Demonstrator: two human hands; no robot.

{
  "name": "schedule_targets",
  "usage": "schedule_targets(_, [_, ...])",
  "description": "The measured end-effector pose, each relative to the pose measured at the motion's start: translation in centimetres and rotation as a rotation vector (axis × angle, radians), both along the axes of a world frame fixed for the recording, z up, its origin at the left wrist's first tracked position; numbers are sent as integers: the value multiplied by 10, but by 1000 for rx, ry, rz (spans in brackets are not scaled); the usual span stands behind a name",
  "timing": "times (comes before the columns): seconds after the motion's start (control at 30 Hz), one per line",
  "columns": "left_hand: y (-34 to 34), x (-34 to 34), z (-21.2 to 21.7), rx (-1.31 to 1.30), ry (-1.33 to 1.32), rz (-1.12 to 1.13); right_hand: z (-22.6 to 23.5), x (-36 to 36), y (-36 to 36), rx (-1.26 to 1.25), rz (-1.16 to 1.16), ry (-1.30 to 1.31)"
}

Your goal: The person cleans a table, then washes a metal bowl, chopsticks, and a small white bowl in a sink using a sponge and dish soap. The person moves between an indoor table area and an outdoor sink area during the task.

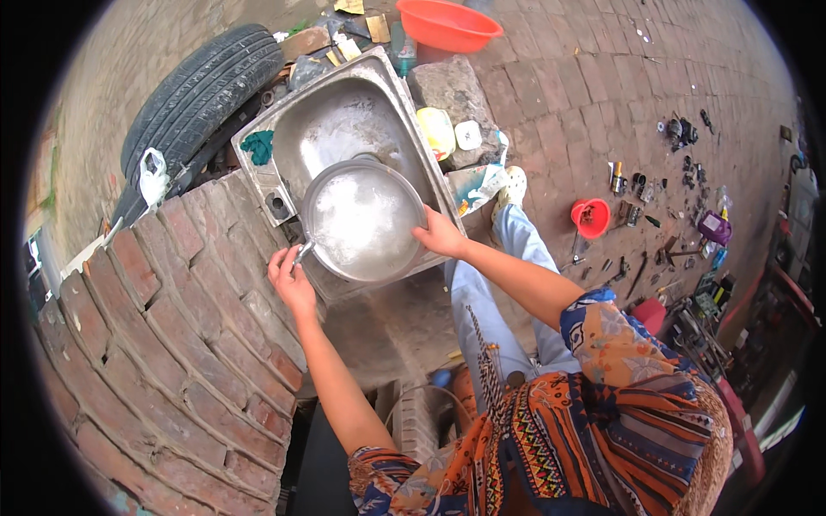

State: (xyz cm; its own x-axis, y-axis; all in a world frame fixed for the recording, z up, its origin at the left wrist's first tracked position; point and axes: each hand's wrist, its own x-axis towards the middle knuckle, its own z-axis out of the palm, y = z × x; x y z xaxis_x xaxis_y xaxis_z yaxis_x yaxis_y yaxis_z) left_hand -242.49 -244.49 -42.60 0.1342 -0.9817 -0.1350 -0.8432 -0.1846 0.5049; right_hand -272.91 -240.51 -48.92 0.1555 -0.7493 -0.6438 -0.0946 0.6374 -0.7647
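A round, shallow grey metal pan [361, 224] is held over the near part of a stainless steel sink [340, 129]. Bright whitish glare covers much of its surface, so I cannot tell whether anything lies in it. At its lower left, my left hand [292, 279] has its fingers closed round the small metal handle. The rim on the right is gripped by my right hand [440, 234], thumb on top. A dark green cloth [257, 147] lies on the sink's left edge, near the drain hole in that corner.
Left of the sink are a brick wall top [189, 318] and a black tyre [202, 90]. Beyond it sits an orange-red basin [449, 24]. A stone block [452, 99] and a yellow-white container [437, 133] flank its right side. A red bucket [590, 218] and scattered metal parts lie farther right.
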Motion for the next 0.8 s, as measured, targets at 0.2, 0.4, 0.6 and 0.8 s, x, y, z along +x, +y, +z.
schedule_targets(0.2, [4, -46, 17, -112, -54, 75, -3, -45, 19, -22, -6, -5])
schedule_targets(0.4, [-11, -152, 35, -272, -4, 129, 23, -137, 36, 174, -148, -128])
schedule_targets(0.6, [-64, -287, -26, -193, 172, -210, 29, -246, 76, 113, -376, 20])
schedule_targets(0.8, [-104, -339, -200, 292, 31, 51, 14, -347, 96, 194, -475, 93])
